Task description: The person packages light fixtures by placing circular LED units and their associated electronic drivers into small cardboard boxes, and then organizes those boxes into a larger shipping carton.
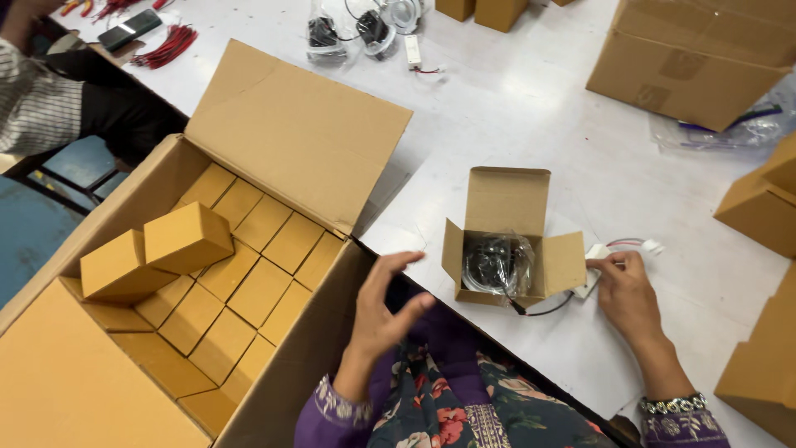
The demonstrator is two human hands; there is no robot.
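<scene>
Big carton [274,141] at left edge of worktop [531,108], w/ small boxes [249,282] packed inside, two loose on top. Open box [506,241] to its right, bagged part [496,264] in it. More cartons [696,54] behind & right.

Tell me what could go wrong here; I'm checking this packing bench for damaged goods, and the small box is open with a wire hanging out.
1. The black wire trails out of the small open box; closing the flaps could pinch it.
2. The right hand holds the white part outside the box; a tug might drag the bagged black item out.
3. Two small boxes sit loose and tilted on the packed layer in the large carton; they could topple.
</scene>
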